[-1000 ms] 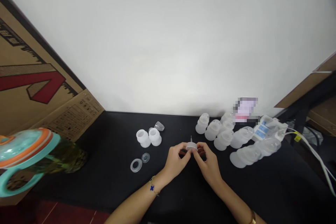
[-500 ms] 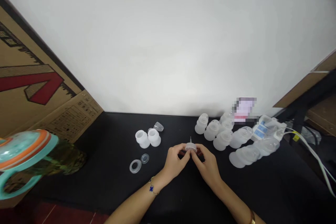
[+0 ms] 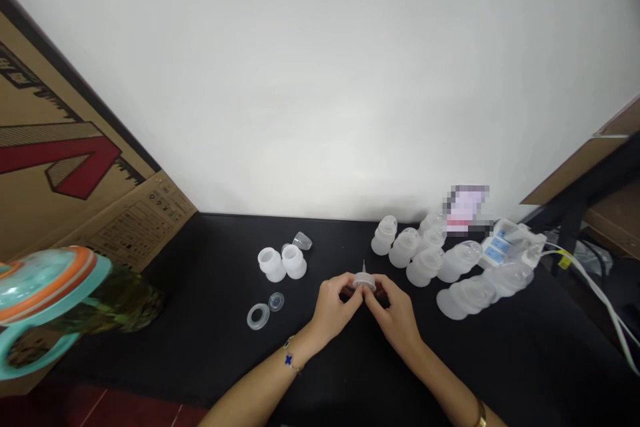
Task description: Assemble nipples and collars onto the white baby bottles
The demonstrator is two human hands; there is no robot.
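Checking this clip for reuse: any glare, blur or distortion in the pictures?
Head view: the wall is bright and washed out; the cardboard box slants from wide-angle bending; the cup at far left looks stretched and soft; a pixelated patch blurs out one spot at right.

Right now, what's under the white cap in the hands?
A thin dark red strip pokes out both sides beneath the cap, between the left hand and right hand. Fingers cover the rest, so its middle can't be seen.

Left hand (image 3: 332, 311), right hand (image 3: 393, 315) (both curled) meet.
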